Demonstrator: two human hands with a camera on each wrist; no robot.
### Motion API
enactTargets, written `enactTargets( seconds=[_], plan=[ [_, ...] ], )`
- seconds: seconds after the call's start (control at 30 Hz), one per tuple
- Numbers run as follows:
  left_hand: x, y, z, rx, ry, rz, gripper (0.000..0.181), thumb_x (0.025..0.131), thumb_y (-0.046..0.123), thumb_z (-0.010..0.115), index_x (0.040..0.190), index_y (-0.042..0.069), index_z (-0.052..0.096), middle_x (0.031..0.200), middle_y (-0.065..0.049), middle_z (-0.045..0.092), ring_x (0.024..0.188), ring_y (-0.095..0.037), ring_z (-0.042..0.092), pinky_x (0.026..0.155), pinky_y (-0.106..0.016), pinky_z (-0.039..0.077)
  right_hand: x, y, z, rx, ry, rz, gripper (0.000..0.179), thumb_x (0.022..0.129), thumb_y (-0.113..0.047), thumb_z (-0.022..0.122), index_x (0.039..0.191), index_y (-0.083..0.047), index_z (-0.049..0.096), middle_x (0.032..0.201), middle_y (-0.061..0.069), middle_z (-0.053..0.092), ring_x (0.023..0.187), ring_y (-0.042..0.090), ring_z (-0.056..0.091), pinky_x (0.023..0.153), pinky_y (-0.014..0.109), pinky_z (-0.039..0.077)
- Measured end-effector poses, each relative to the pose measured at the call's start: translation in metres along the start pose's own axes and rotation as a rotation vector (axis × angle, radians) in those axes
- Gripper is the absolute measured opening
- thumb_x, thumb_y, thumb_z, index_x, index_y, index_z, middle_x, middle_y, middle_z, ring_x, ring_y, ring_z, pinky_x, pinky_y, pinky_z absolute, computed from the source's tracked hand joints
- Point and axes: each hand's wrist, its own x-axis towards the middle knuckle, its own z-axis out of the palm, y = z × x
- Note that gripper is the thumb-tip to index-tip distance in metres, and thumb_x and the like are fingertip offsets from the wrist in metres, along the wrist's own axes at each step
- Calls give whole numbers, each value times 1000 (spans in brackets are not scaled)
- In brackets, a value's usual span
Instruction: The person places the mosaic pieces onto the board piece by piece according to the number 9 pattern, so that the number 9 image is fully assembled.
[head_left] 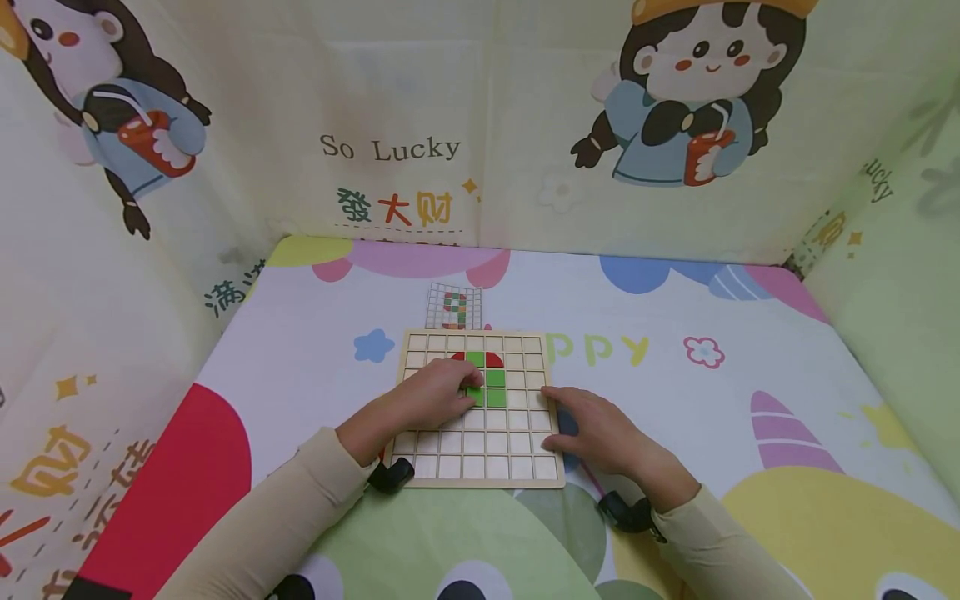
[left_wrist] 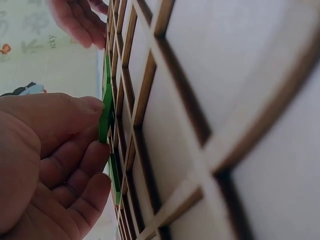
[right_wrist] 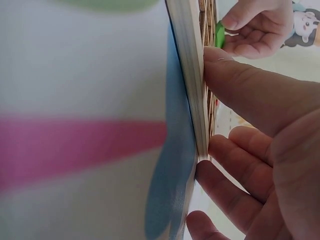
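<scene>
A square wooden grid board (head_left: 525, 471) lies on the table. My left hand (head_left: 427, 396) reaches over its middle from the left; in the left wrist view its thumb and fingers pinch a thin green tile (left_wrist: 105, 117), tilted right at the grid. Beside those fingertips, green square tiles (head_left: 497, 379) sit in cells, and a red rounded piece (head_left: 495, 360) lies in the row above, next to another green tile. Another red piece shows partly behind the hand. My right hand (head_left: 600, 425) rests against the board's right edge, its thumb (right_wrist: 220, 57) and fingertips touching the rim.
A small printed card (head_left: 453, 307) with a gridded red, green and orange pattern lies just beyond the board's far edge. The patterned tabletop (head_left: 675, 400) runs back to a cloth wall (head_left: 525, 167), with more cloth at both sides.
</scene>
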Motion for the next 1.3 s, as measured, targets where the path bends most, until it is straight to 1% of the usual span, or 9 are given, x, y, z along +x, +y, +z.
enactTargets(
  seconds=[0.2,0.67,1.0,1.3],
  plan=[
    [-1,3,-1,8,-1,11,24,93,8,69,117,6,68,112,-3,69,109,-19,62,97,-38,50,0,0,0,4,-2,1,67,86,-26,79,141,1,52,138,18,57,128,39,51,104,54,41],
    [-1,3,0,9,5,11,23,92,5,68,115,6,69,110,-2,69,107,-18,62,96,-37,50,0,-1,0,9,-3,11,67,86,-26,80,141,0,52,137,18,58,128,38,51,104,54,41],
    [-4,3,-3,22,-3,-24,27,93,10,69,120,8,67,112,0,69,106,-16,62,95,-35,50,0,-1,0,8,-3,10,67,86,-27,80,141,0,53,137,18,57,128,38,51,104,54,41],
    [-9,0,-8,-14,-3,-38,27,92,10,70,119,8,67,112,1,68,107,-17,62,98,-37,49,-1,-1,0,13,-1,8,66,86,-26,79,141,0,52,137,18,57,128,39,51,104,54,40]
  ],
)
